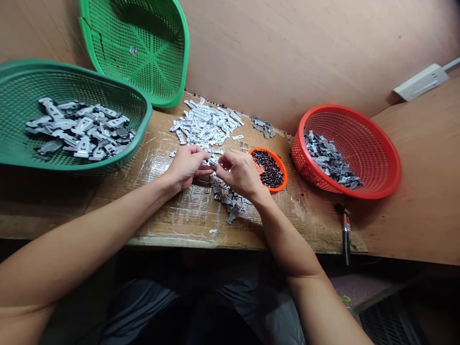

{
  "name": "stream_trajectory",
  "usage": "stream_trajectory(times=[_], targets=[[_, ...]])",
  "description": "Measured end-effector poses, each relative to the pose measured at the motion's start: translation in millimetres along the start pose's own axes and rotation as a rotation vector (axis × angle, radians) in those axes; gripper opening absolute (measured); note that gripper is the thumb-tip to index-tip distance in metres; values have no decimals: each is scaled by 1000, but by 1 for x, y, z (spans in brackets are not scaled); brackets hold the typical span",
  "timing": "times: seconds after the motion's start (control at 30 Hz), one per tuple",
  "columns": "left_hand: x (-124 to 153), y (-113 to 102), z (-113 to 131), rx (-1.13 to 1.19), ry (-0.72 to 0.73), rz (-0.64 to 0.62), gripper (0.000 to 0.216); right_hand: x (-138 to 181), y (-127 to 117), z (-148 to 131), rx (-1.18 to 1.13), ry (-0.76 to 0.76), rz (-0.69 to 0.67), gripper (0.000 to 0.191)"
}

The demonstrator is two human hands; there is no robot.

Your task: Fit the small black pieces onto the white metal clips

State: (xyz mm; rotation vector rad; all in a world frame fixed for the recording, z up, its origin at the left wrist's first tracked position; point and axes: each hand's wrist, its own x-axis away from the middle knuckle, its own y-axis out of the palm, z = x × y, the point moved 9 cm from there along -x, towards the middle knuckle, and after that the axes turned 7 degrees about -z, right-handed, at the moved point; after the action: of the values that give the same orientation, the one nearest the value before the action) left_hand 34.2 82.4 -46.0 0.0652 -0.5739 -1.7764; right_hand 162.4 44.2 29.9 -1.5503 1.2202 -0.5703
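Note:
My left hand [187, 165] and my right hand [240, 173] meet over the cardboard sheet [172, 211], fingertips pinched together on a small grey metal part [212, 164]. Just behind the hands lies a pile of light grey parts [204, 125]. Below my right hand sits a heap of darker grey parts [228, 200]. A small orange dish [283, 168] with dark beads stands right beside my right hand.
A green basket [21, 143] with grey parts sits at the left; another green basket [143, 48] leans on the wall. A red basket [373, 158] holds dark parts at the right. A small hammer [345, 230] lies near the bench's front edge, a power strip [420, 81] at far right.

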Motion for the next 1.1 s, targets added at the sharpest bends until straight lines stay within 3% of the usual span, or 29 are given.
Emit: stream_trajectory(times=[0.27,0.7,1.1], targets=[[1,3,-3,-22,-1,6,25,0,5,-6,191,-12,-41,12],[1,4,-2,-36,10,-5,25,1,7,-9,159,-11,-78,17],[1,5,-5,34,-49,-74,27,5,16,-5,99,-8,-25,23]])
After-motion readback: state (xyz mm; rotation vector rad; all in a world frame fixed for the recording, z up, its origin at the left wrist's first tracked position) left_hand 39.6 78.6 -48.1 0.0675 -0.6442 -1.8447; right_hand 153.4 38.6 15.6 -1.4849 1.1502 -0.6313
